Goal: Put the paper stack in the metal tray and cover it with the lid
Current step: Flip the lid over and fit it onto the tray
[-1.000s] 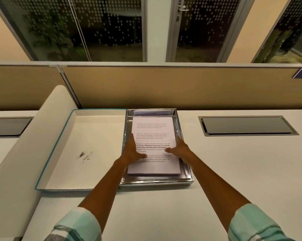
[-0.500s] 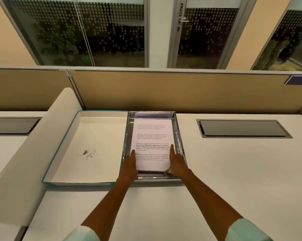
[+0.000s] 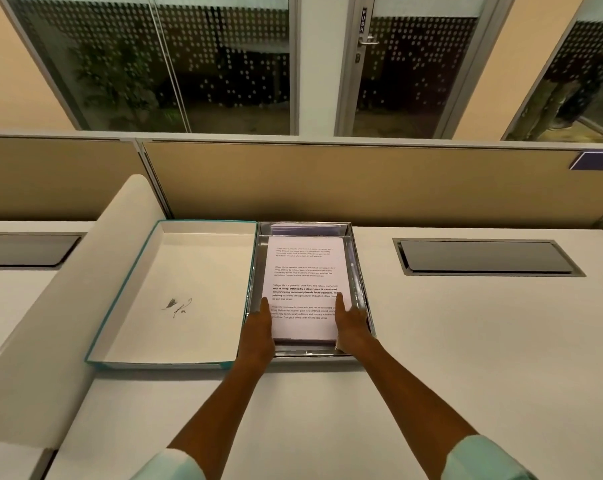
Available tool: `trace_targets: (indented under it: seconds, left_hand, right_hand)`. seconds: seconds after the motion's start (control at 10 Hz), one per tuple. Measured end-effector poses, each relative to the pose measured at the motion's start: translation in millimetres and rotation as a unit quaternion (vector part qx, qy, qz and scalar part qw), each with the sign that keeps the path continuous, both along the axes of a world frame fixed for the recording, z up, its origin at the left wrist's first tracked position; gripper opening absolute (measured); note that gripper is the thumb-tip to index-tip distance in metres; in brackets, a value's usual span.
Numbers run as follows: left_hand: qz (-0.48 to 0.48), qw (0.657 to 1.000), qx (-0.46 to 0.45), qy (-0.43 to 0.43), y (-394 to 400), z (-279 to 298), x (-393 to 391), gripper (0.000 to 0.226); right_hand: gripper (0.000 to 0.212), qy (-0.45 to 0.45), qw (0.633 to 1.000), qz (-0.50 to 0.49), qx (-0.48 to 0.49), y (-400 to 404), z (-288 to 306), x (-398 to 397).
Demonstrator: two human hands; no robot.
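A stack of white printed paper (image 3: pixel 305 271) lies flat inside the shiny metal tray (image 3: pixel 359 292) at the middle of the desk. My left hand (image 3: pixel 260 336) rests along the stack's near left edge, thumb on the top sheet. Along the near right edge lies my right hand (image 3: pixel 350 327), fingers stretched forward on the paper. Left of the tray, touching it, the teal-edged white lid (image 3: pixel 175 296) lies upside down, with a small dark mark inside.
A tan partition wall (image 3: pixel 328 181) stands right behind the tray. A dark recessed cable hatch (image 3: pixel 483 256) sits in the desk to the right, another (image 3: pixel 26 249) at far left. A white divider panel (image 3: pixel 68 289) slopes along the lid's left side.
Both hands have slid back from the middle of the top sheet to the stack's near corners. The view has tilted upward a little.
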State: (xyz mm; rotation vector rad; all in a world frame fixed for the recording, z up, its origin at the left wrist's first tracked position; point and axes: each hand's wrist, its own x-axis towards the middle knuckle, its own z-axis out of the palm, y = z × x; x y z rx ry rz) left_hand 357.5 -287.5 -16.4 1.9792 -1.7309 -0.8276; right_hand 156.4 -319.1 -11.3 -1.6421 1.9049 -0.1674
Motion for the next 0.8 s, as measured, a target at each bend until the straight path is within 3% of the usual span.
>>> trace_targets:
  seconds: [0.1, 0.2, 0.3, 0.4, 0.5, 0.6, 0.8]
  left_hand:
    - [-0.011, 0.998, 0.001, -0.055, 2.5, 10.6, -4.9, 0.082]
    - [-0.053, 0.997, 0.024, -0.048, -1.3, 19.6, -4.7, 0.099]
    - [-0.079, 0.995, 0.061, 0.010, -8.6, 39.3, -1.5, 0.103]
    - [-0.101, 0.993, -0.011, 0.065, -14.1, 56.9, 5.4, 0.080]
    - [-0.055, 0.988, -0.080, 0.119, -16.5, 71.2, 19.3, 0.065]
    - [0.077, 0.969, -0.130, 0.198, -10.5, 77.1, 43.4, 0.053]
    - [0.291, 0.911, -0.157, 0.247, 28.7, 65.9, 106.7, 0.031]
  right_hand:
    - [0.095, 0.087, 0.993, 0.008, 0.081, 6.6, 10.9, 6.0]
    - [0.097, 0.040, 0.996, -0.027, 0.073, 11.1, 17.1, 4.3]
    - [0.122, 0.070, 0.996, 0.031, 0.051, 14.3, 22.6, 0.1]
    - [0.122, 0.056, 0.997, 0.059, 0.008, 16.5, 37.2, 3.2]
    - [0.106, 0.003, 0.995, 0.072, -0.075, 14.4, 51.1, 10.3]
    - [0.100, -0.058, 0.986, 0.097, -0.125, 17.5, 62.9, 29.2]
    - [0.087, -0.025, 0.956, 0.238, -0.171, 37.8, 60.3, 92.4]
